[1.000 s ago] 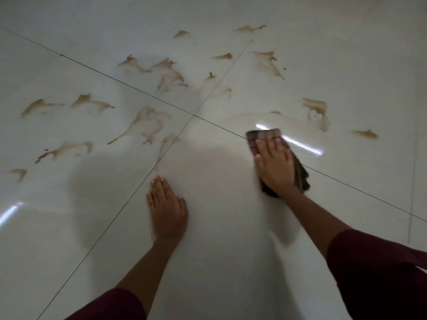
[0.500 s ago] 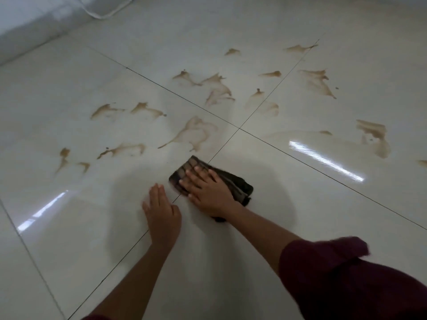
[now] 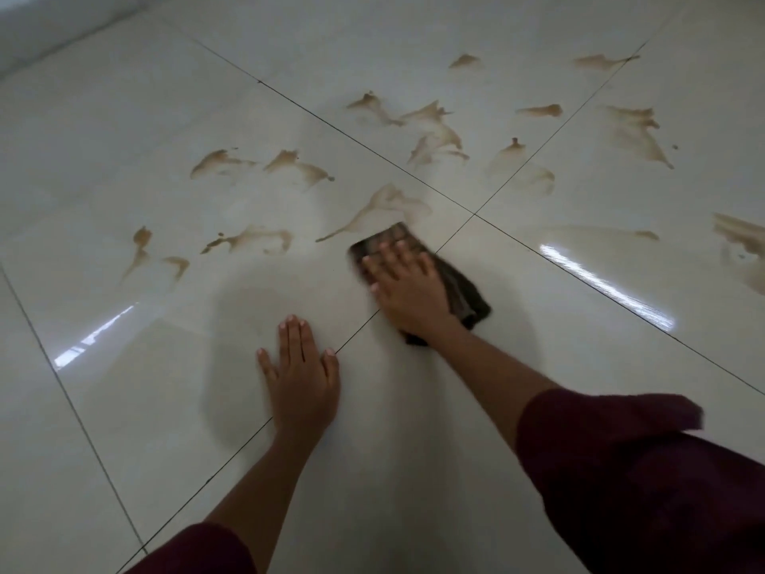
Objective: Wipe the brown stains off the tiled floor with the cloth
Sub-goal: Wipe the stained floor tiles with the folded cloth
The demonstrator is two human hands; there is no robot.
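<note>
Here the right hand (image 3: 407,290) lies flat, fingers straight and spread, pressing the dark cloth (image 3: 463,290) onto the floor (image 3: 538,366) beside a tile joint. The left hand (image 3: 300,374) rests flat on the tile nearby, holding nothing. Brown stains (image 3: 381,205) begin just beyond the cloth and scatter outward.

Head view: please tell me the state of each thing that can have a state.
cloth: flat on floor, under right hand
right hand: fingers straight, pressing cloth
left hand: flat on floor
brown stains: many unwiped
tiled floor: glossy, stained
</note>
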